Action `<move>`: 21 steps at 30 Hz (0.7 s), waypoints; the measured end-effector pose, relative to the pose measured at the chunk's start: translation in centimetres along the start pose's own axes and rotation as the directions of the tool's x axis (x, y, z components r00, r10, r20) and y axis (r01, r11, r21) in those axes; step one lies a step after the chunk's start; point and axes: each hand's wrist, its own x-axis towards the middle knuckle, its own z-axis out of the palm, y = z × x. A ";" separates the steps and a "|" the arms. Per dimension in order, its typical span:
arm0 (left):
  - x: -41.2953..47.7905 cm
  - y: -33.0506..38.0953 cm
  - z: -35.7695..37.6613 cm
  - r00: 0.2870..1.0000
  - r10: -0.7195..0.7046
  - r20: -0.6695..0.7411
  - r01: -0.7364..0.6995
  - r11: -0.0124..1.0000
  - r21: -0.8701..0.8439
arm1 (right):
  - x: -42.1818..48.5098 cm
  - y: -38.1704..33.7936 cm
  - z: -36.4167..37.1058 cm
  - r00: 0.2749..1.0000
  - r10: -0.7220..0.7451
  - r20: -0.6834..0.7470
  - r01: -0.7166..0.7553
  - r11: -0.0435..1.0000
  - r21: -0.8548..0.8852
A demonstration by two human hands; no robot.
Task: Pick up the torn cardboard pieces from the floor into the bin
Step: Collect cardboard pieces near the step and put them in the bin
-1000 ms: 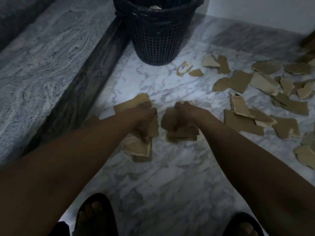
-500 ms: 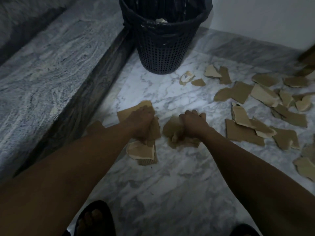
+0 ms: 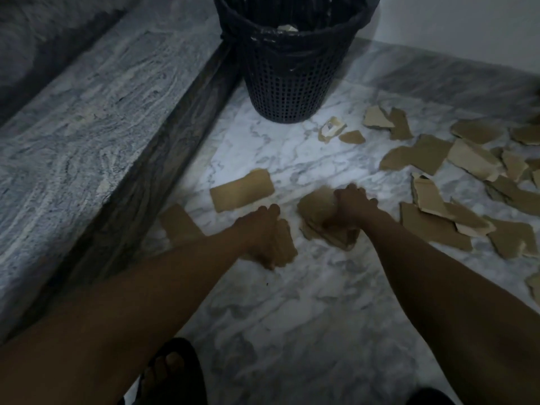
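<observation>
Nearest, at 6 o'clock: a sandalled foot (image 3: 171,372) on pale veined marble floor (image 3: 292,331).

Further out, left hand (image 3: 260,232) curled shut around a few brown cardboard pieces (image 3: 285,244); right hand (image 3: 352,204), just beside at 3 o'clock of it, clamped on a thicker wad (image 3: 318,217), seemingly lifted clear of the floor. Motion blur on both, so finger placement unclear.

For the carry, probably best: keep each bundle squeezed tight, edges tucked in, travel low toward 12 o'clock, release only once well over the rim, since loose scraps slip easily.

Left behind: a flat rectangular piece (image 3: 242,190) at 11 o'clock of the left hand, another (image 3: 178,222) against the dark step edge at 9 o'clock, many torn scraps (image 3: 467,185) spread from 1 to 3 o'clock.

Farthest, at 12 o'clock: dark mesh bin (image 3: 292,74) with liner, something pale already inside. Grey stone ledge (image 3: 87,106) at 10 o'clock, white wall (image 3: 467,24) at 1 o'clock. Dim light overall.
</observation>
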 end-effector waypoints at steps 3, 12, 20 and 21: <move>0.5 -0.7 0.8 1.000 0.007 -0.022 -0.006 1.000 0.023 | 0.5 0.0 0.4 1.000 0.002 0.003 -0.002 1.000 0.023; 0.5 -3.5 -2.1 0.993 -0.019 -0.116 -0.018 0.952 -0.306 | 0.1 -2.8 -1.5 0.979 -0.202 -0.026 0.203 0.970 0.133; -4.9 -12.6 -5.3 0.837 -0.545 -0.060 0.405 0.688 -0.602 | 0.9 -15.5 -3.9 0.889 -0.455 -0.041 0.457 0.887 0.066; -5.8 -12.3 -4.7 0.807 -0.590 -0.042 0.462 0.673 -0.578 | 1.1 -16.6 -3.1 0.876 -0.482 -0.008 0.482 0.876 -0.018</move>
